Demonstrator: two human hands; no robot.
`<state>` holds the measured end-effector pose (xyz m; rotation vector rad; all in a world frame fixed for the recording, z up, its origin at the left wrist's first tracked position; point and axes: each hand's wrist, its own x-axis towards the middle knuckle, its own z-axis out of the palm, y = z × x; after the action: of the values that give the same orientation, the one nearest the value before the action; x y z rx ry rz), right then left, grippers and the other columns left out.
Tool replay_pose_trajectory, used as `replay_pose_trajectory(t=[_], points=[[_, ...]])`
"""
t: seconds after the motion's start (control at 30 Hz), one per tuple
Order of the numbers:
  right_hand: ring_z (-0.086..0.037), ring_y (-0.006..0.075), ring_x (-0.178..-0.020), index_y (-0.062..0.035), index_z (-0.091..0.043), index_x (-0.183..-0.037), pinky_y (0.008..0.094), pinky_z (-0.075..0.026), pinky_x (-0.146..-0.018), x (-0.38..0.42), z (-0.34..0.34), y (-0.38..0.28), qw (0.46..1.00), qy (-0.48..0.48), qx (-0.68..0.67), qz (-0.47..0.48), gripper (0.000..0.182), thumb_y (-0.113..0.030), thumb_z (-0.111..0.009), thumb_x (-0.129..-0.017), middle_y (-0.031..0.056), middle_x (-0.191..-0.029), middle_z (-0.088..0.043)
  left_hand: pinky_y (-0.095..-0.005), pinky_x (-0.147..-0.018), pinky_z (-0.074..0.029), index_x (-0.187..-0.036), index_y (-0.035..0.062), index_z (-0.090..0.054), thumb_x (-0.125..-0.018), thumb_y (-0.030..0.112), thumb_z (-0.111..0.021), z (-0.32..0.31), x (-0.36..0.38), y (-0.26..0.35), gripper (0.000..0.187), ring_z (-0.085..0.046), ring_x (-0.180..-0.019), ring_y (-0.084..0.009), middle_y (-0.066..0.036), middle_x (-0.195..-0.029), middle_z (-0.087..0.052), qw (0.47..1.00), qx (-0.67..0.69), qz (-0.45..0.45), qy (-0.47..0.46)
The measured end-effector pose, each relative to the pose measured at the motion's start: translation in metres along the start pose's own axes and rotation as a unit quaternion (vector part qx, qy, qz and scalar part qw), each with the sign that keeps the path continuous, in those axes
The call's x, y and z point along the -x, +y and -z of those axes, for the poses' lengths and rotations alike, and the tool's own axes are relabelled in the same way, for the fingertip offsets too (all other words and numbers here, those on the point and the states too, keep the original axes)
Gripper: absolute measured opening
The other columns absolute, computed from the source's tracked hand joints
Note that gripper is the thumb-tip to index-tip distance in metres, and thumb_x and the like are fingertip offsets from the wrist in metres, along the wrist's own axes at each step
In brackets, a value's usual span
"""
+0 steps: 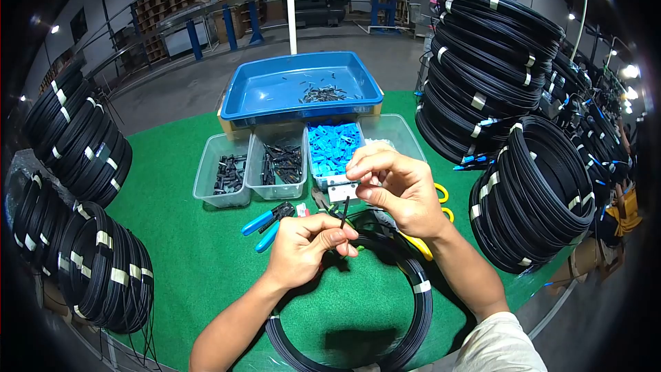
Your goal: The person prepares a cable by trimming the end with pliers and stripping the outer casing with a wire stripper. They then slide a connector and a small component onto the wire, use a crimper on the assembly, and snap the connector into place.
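Observation:
My left hand [310, 244] is closed in a pinch around a thin black cable [345, 208], whose end sticks up above the thumb and forefinger. Just above that end, to its right, my right hand [399, 189] has its thumb and forefinger curled close together. Whatever lies between those fingertips is too small to make out. Below both hands, a coil of black cable [421, 303] with white tape lies on the green mat [179, 234]. Blue-handled strippers [268, 224] rest left of my left hand. Cutting pliers [320, 200] lie behind it, and yellow handles [418, 246] show under my right wrist.
Clear bins hold black parts [231, 173], more black parts [281, 165] and blue connectors [334, 148]. Behind them stands a blue tray [261, 89] with small black scraps. Tall stacks of cable coils [482, 69] rise at right, with others [113, 269] at left.

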<state>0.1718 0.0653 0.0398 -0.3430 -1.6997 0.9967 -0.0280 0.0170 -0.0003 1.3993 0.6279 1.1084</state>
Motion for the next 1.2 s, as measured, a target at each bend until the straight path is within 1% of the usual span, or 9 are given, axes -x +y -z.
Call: replay_pose_trajectory(t=[0.37, 0.57, 0.63, 0.73, 0.87, 1.07, 1.13, 1.17, 1.2], points=[[-0.057, 0.012, -0.1, -0.0035, -0.07, -0.106, 0.0254, -0.047, -0.084, 0.0, 0.0, 0.001, 1.0, -0.003, -0.003, -0.018, 0.022, 0.006, -0.065, -0.087, 0.0063, -0.112, -0.061, -0.0271, -0.067, -0.055, -0.095, -0.0082, -0.07, -0.097, 0.01, -0.063, 0.001, -0.001, -0.002, 0.02, -0.069, -0.073, -0.0157, -0.012, -0.078, -0.07, 1.0, 0.005, 0.005, 0.0], [-0.058, 0.0124, -0.101, -0.0014, -0.066, -0.099, 0.0273, -0.049, -0.087, 0.0, 0.0, 0.003, 0.992, -0.011, -0.109, -0.058, 0.011, 0.002, -0.068, -0.089, 0.0081, -0.11, -0.062, -0.0267, -0.067, -0.055, -0.094, -0.0075, -0.07, -0.097, 0.01, -0.063, 0.002, -0.001, -0.004, 0.019, -0.069, -0.072, -0.0143, -0.011, -0.078, -0.071, 1.0, -0.014, 0.011, -0.002], [-0.06, 0.0144, -0.104, -0.0009, -0.064, -0.1, 0.0299, -0.051, -0.091, 0.001, 0.002, 0.005, 0.991, -0.034, -0.111, -0.063, 0.014, 0.003, -0.068, -0.088, 0.0093, -0.109, -0.063, -0.0265, -0.066, -0.055, -0.094, -0.0074, -0.07, -0.097, 0.011, -0.063, 0.001, -0.001, -0.004, 0.019, -0.069, -0.072, -0.014, -0.011, -0.078, -0.071, 1.0, -0.018, 0.009, -0.002], [-0.064, 0.0174, -0.105, -0.0011, -0.061, -0.105, 0.0321, -0.053, -0.092, 0.002, -0.001, 0.005, 0.986, -0.022, -0.135, -0.09, 0.021, 0.005, -0.068, -0.086, 0.0105, -0.108, -0.065, -0.0263, -0.066, -0.055, -0.094, -0.0073, -0.07, -0.097, 0.011, -0.063, 0.0, -0.001, -0.004, 0.02, -0.069, -0.072, -0.0142, -0.011, -0.078, -0.071, 1.0, -0.028, 0.006, -0.003], [-0.066, 0.0193, -0.104, -0.0017, -0.057, -0.11, 0.0327, -0.054, -0.092, 0.001, -0.002, 0.003, 0.988, -0.024, -0.125, -0.09, 0.029, 0.006, -0.069, -0.085, 0.011, -0.105, -0.066, -0.0261, -0.066, -0.055, -0.094, -0.0071, -0.07, -0.097, 0.011, -0.063, 0.0, -0.001, -0.004, 0.019, -0.07, -0.072, -0.0144, -0.01, -0.078, -0.071, 0.999, -0.03, 0.009, -0.007], [-0.066, 0.0175, -0.104, -0.0043, -0.055, -0.112, 0.0305, -0.054, -0.087, 0.001, -0.005, -0.005, 0.98, 0.006, -0.153, -0.124, 0.038, 0.009, -0.072, -0.081, 0.0097, -0.103, -0.067, -0.026, -0.067, -0.055, -0.094, -0.0073, -0.07, -0.097, 0.009, -0.063, -0.001, 0.0, -0.002, 0.018, -0.07, -0.073, -0.0141, -0.011, -0.079, -0.071, 0.999, -0.032, 0.017, -0.01], [-0.065, 0.0128, -0.096, -0.0039, -0.058, -0.109, 0.0267, -0.053, -0.081, 0.001, -0.009, -0.001, 0.992, 0.046, -0.101, -0.058, 0.037, 0.009, -0.074, -0.079, 0.0076, -0.103, -0.067, -0.0258, -0.067, -0.055, -0.093, -0.0075, -0.07, -0.097, 0.01, -0.063, -0.001, 0.0, -0.003, 0.019, -0.07, -0.073, -0.0139, -0.011, -0.08, -0.071, 1.0, -0.022, 0.015, -0.005], [-0.065, 0.0128, -0.096, -0.0039, -0.058, -0.109, 0.0267, -0.053, -0.081, 0.001, -0.007, 0.001, 0.992, 0.046, -0.101, -0.058, 0.037, 0.009, -0.074, -0.079, 0.0076, -0.103, -0.067, -0.0258, -0.067, -0.055, -0.093, -0.0075, -0.07, -0.097, 0.01, -0.063, -0.001, -0.001, -0.003, 0.019, -0.07, -0.073, -0.0139, -0.011, -0.08, -0.071, 1.0, -0.022, 0.015, -0.005], [-0.062, 0.0108, -0.091, -0.003, -0.061, -0.108, 0.0253, -0.051, -0.079, 0.002, -0.005, 0.004, 0.997, 0.035, -0.066, -0.03, 0.035, 0.008, -0.075, -0.078, 0.0068, -0.104, -0.066, -0.0258, -0.067, -0.055, -0.093, -0.0075, -0.07, -0.097, 0.01, -0.063, 0.0, 0.0, -0.003, 0.019, -0.07, -0.073, -0.014, -0.011, -0.08, -0.071, 1.0, -0.022, 0.015, -0.006]])
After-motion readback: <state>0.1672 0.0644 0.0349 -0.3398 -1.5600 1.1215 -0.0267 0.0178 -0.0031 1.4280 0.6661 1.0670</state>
